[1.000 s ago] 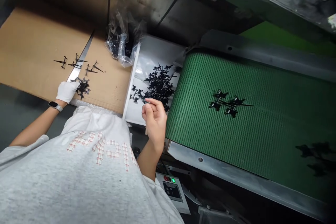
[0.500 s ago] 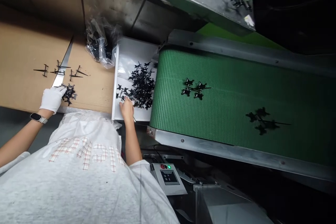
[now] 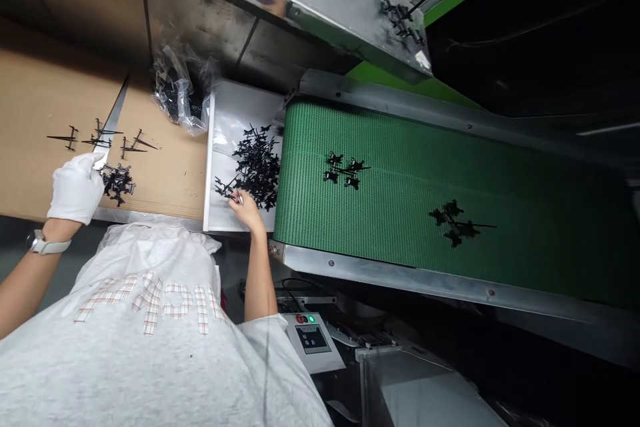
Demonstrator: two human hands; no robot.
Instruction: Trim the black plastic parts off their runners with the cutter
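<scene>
Apparently, step at the tray: picking over the pile of black parts (image 3: pixel 257 160) in the white tray (image 3: pixel 207 167), one piece at its near left edge being singled out, by my reading.
Next move: calls, I'd judge, for a firm pinch on that outlying black part (image 3: pixel 223 187) and a clean lift; its prongs could snag on neighbours.
Right hand (image 3: pixel 247 210): bare; fingers bent into a near-closed pinch, a slim pale tool (image 3: pixel 241 197) between them. Fingertips right at the outlying part; contact not certain from where I stand.
Left hand (image 3: pixel 77 187): white-gloved, half curled, thumb and forefinger close together, just beside the small heap (image 3: pixel 119 183) and the low end of the metal strip (image 3: pixel 117 107). Can't tell whether anything is gripped.
Cardboard: brown sheet (image 3: pixel 175 190) under heap and strip; spindly pieces (image 3: pixel 133 149) lie above the heap, some across the strip.
Belt: green belt (image 3: pixel 305 213) to the right of the tray, bearing a nearer cluster (image 3: pixel 343 171) and a farther cluster (image 3: pixel 454 222), well apart.
Behind the tray: clear plastic bag (image 3: pixel 185 107), dark contents, details unclear.
</scene>
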